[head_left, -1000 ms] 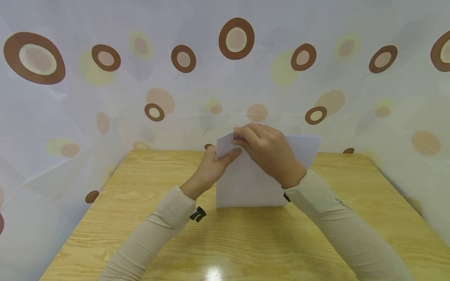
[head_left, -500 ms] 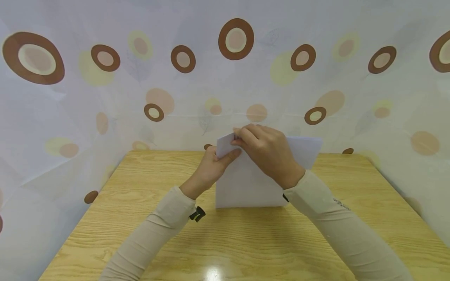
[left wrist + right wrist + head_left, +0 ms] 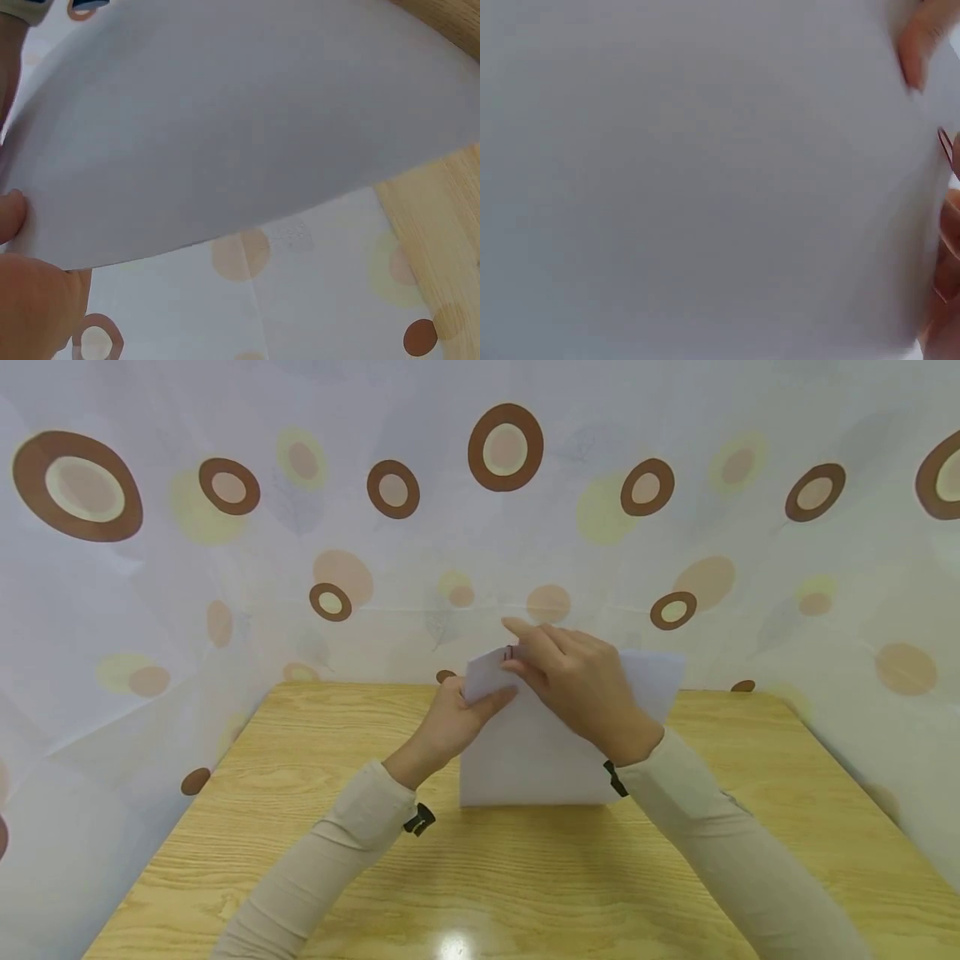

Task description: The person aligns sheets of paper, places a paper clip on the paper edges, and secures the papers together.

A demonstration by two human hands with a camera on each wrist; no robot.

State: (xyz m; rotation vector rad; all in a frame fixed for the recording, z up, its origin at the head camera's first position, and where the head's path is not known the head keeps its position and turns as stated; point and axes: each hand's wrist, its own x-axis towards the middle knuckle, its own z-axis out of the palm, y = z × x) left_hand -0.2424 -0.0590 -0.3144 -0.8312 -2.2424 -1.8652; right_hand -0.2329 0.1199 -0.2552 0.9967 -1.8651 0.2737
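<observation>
White paper sheets (image 3: pixel 532 760) stand upright over the table, folded or fanned so that a second part shows at the right. At the top left corner, my left hand (image 3: pixel 448 722) pinches the paper, thumb in front and fingers behind. My right hand (image 3: pixel 581 685) is at the top edge with its thumb by a small reddish wire paper clip (image 3: pixel 508 652); its index finger points up and away. The right wrist view shows the red loop of the clip (image 3: pixel 944 142) beside fingertips at the paper's edge. Paper (image 3: pixel 225 135) fills much of the left wrist view.
The wooden table (image 3: pixel 337 877) lies under both arms. A white sheet (image 3: pixel 420 410) printed with brown and yellow circles hangs behind it and along both sides. Black straps (image 3: pixel 418 818) show at the wrists.
My right index finger has lifted off the paper's top edge and straightened upward, and more of the clip shows. My left hand keeps its grip, nearly still.
</observation>
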